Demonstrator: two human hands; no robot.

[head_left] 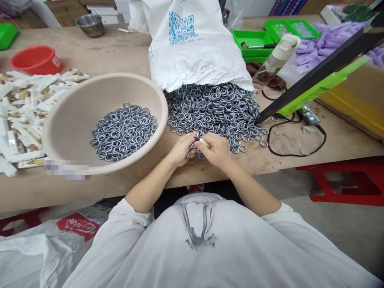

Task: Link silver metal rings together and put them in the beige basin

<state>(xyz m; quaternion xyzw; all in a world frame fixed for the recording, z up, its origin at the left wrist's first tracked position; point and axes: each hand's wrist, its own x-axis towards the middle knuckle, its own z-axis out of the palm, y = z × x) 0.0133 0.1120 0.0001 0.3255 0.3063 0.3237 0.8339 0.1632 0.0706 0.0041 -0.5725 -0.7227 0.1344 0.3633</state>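
Observation:
My left hand (pixel 182 151) is closed, with its fingers pinched on a grey ring mostly hidden by the fingertips. In my right hand (pixel 218 149) is a small tool (pixel 205 142) with a pale handle and a dark end; its kind is not clear. The dark end touches or nearly touches my left fingertips. Just beyond both hands spreads a pile of shiny grey rings (pixel 214 108), spilling from a white sack (pixel 198 60). On the left, a large beige basin (pixel 69 116) holds a heap of similar rings (pixel 126 132).
White and tan pieces (pixel 21 116) lie left of the basin, by a red bowl (pixel 36 60). A black post (pixel 312 72), a bottle (pixel 276 58), a black cable (pixel 295 155) and green trays (pixel 252 40) stand or lie to the right. The table's front edge is near my forearms.

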